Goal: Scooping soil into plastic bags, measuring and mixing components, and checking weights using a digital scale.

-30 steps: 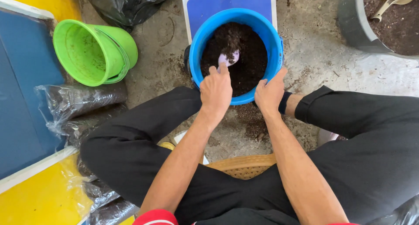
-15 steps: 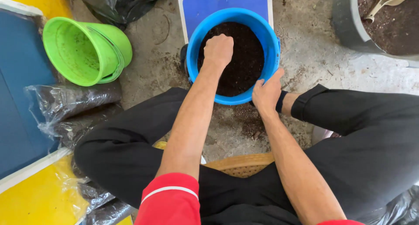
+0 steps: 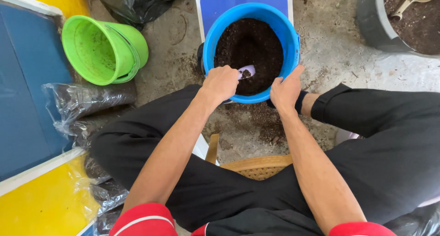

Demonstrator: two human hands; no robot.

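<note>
Nearest the camera are red sleeves and black trousers, the knees spread wide over a woven stool (image 3: 256, 166) on the concrete floor (image 3: 343, 57). Between the legs, spilled soil (image 3: 256, 119) darkens the floor just short of the blue bucket (image 3: 293, 43).

The left hand (image 3: 221, 82) is curled into a fist around the handle of a small pale scoop (image 3: 246, 72), whose blade lies on the dark soil inside the bucket, at its near edge. The right hand (image 3: 285, 88) is pressed against the bucket's near right rim, fingers wrapped on the outer wall and thumb up along the edge. The bucket stands on a flat blue board with a white border (image 3: 243, 2) and is nearly full of soil.

To the left, clear plastic bags of soil (image 3: 87, 98) lie beside the left knee, near a yellow and blue panel (image 3: 27, 80). Beyond them a green bucket (image 3: 103, 50) lies tipped on its side, mouth toward the camera. Farther back is a black plastic bag (image 3: 133, 2). At the far right a grey tub (image 3: 371, 20) holds more soil.
</note>
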